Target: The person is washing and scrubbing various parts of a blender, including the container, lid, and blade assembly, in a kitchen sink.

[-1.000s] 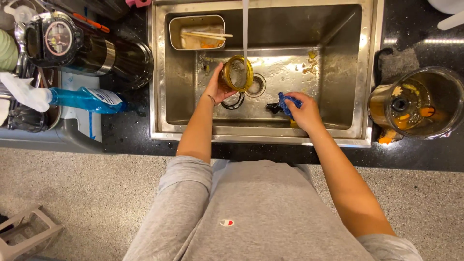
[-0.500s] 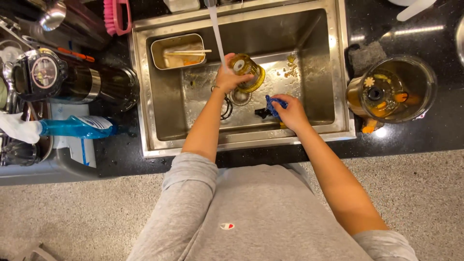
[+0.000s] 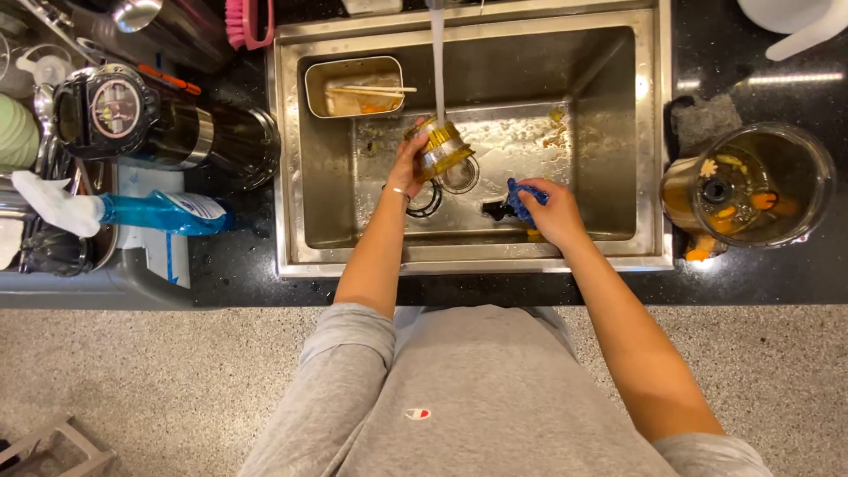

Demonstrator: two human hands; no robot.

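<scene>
My left hand (image 3: 408, 166) holds a round yellow-rimmed strainer (image 3: 441, 147) under the running water stream (image 3: 437, 62), over the drain of the steel sink (image 3: 636, 141). The strainer is tilted on its side. My right hand (image 3: 548, 210) grips a blue scrubbing cloth (image 3: 519, 196) low in the sink, to the right of the drain. A dark ring (image 3: 426, 201) lies on the sink floor beside my left wrist.
A metal tray (image 3: 353, 87) with chopsticks sits at the sink's back left. A clear juicer bowl (image 3: 751, 185) with pulp stands on the black counter at the right. A dark appliance (image 3: 132, 115), a blue spray bottle (image 3: 159, 212) and a pink brush (image 3: 247, 22) are at left.
My left hand has turned the strainer from open-side-up to lying on its side under the water. My right hand has stayed low in the sink with the cloth.
</scene>
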